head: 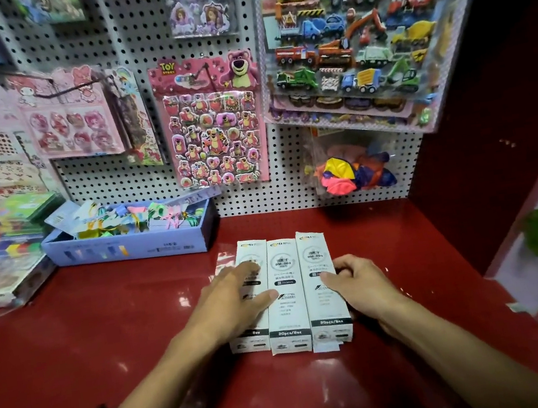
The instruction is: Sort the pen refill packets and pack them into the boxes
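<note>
Left hand [236, 303] lies flat, fingers straight, on the leftmost of three white refill boxes [287, 294]. Right hand [358, 281] curls its fingers against the rightmost box's side. Boxes stand side by side, touching, on the red counter [105, 330]. Risk: uneven squeeze could skew the row or buckle a box out. Behind: blue tray [128, 247] of clips, pegboard [134, 39] hung with sticker sheets.
</note>
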